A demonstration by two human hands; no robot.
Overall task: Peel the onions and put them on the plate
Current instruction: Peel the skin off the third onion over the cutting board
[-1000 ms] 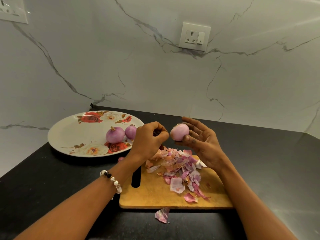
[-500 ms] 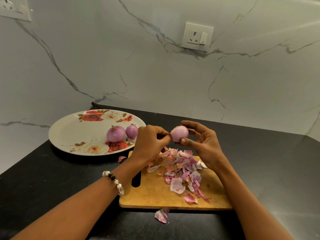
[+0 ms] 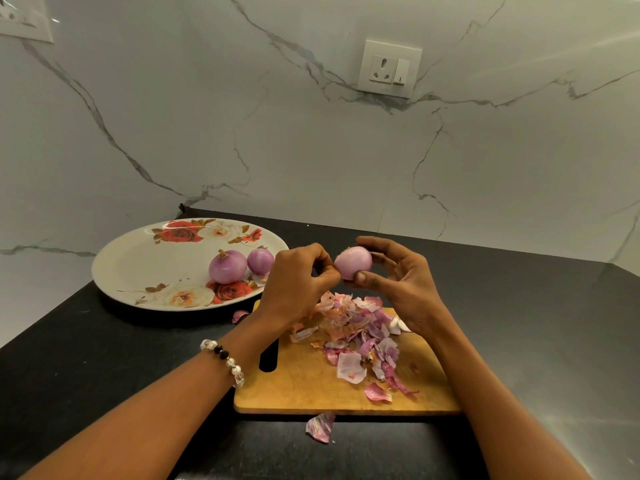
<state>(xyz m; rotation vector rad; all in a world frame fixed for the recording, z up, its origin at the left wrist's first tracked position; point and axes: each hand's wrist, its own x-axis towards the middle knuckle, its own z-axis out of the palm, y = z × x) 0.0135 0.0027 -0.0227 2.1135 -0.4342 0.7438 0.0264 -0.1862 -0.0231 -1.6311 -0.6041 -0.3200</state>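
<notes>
The right hand point(image 3: 403, 282) cradles a small onion point(image 3: 353, 262) above the far edge of the cutting board point(image 3: 311, 382), fingers curved over its top and the thumb propping it from below. That leaves its near-left face bare for the other hand to work on. The left hand point(image 3: 298, 282) comes in from nine o'clock with its fingertips bunched against that face; it seems to be picking at a last scrap of skin, though I cannot tell whether anything is actually pinched between them.

The onion looks nearly done — smooth, pale pink, faintly glossy, with a small dry tuft at its top. Directly beneath the hands, the peels point(image 3: 360, 337) lie in a loose heap on the board, thin papery flakes in pink, purple and tan, so the waste falls where it is easy to gather. One flake point(image 3: 320, 427) has slipped off onto the black countertop point(image 3: 104, 375) at six o'clock of the board.

At ten o'clock of the board sits the plate point(image 3: 138, 265), a wide shallow oval with printed roses, close enough for a short reach. Two peeled onions point(image 3: 227, 267) rest on it, just beside each other, round and shiny purple. A beaded bracelet point(image 3: 225, 358) circles the left wrist.
</notes>
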